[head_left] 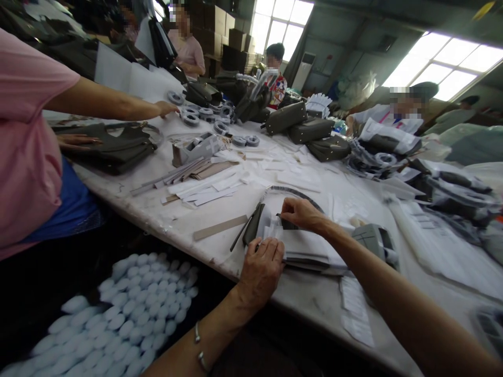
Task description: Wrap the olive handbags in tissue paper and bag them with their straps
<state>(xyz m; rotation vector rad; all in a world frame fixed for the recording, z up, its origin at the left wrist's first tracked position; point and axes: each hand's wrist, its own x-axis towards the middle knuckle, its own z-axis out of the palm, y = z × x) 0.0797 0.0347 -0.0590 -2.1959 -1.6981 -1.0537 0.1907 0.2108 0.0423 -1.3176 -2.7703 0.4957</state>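
A dark olive handbag, partly covered in white paper, lies at the table's near edge. Its curved handle, with a clear wrap on part of it, arches behind it. My left hand is closed around the near end of the bag, fingers over the white paper. Above it, my right hand pinches a small dark part at the bag's top; the fingers hide exactly which part. A flat grey-brown strip lies left of the bag. Right of it sits a grey tape dispenser.
Paper strips, another tape dispenser and several tape rolls lie farther back on the table. More handbags are piled beyond. A co-worker's arm reaches in from the left. White rounded pieces fill the space below.
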